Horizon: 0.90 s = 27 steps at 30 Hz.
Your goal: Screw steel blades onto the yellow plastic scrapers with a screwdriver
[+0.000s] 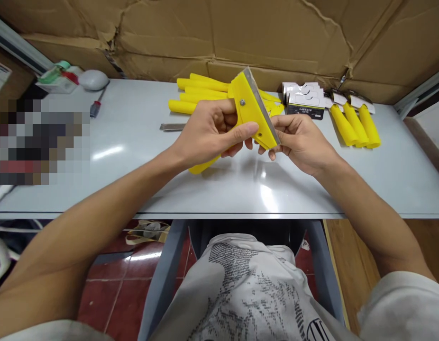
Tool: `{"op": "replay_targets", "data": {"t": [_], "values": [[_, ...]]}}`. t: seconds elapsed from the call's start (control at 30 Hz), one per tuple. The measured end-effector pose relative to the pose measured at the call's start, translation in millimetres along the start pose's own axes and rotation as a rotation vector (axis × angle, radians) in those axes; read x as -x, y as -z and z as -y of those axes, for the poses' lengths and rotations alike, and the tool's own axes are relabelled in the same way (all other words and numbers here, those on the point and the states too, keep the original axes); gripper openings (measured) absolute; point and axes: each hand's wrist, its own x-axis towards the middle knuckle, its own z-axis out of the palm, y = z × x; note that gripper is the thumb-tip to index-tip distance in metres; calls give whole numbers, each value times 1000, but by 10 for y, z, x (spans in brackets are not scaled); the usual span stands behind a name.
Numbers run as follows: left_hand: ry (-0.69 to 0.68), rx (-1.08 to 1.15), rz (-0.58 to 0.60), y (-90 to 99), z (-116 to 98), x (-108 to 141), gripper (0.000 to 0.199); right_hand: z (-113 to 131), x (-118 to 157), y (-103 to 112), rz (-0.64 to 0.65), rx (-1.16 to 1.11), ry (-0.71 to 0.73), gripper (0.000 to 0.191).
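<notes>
A yellow scraper (253, 111) with a steel blade along its edge is held up over the table, tilted, its handle slanting down to the lower left. My left hand (214, 130) is wrapped round its body, the thumb lying across the yellow face near a screw. At the blade's lower corner, my right hand (297, 142) pinches the scraper's edge between thumb and fingers. Some of the fingertips on both hands are hidden behind the tool. Beyond my left hand lie several yellow scraper handles (194, 87) and a flat metal strip (172, 127).
White and black card sleeves (305, 100) are stacked at the back right. Beside them lie sleeved scrapers with yellow handles (352, 125). A screwdriver (96, 108), a white rounded object (93, 79) and a small plastic box (59, 78) sit back left. Cardboard (241, 33) lines the table's rear.
</notes>
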Motion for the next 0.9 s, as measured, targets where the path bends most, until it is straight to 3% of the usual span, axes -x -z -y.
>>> {"op": "replay_targets", "data": {"t": [0.23,0.4,0.57,0.77,0.9], "values": [[2,47,49,32,26,-22,37,-31,-9,-29,-47,21,27,58],[-100,129,74,67,119,-50,37,48,26,-20,9,-57,-8,53],[-76,49,-3,91,180,-62,41,119,38,9,21,-32,-23,41],[-124,-1,-77,70,239,-78,39,14,19,-51,-70,-12,22,35],[-135,-37,-82,62,231,-65,38,3,28,-80,-56,-12,28,36]]}}
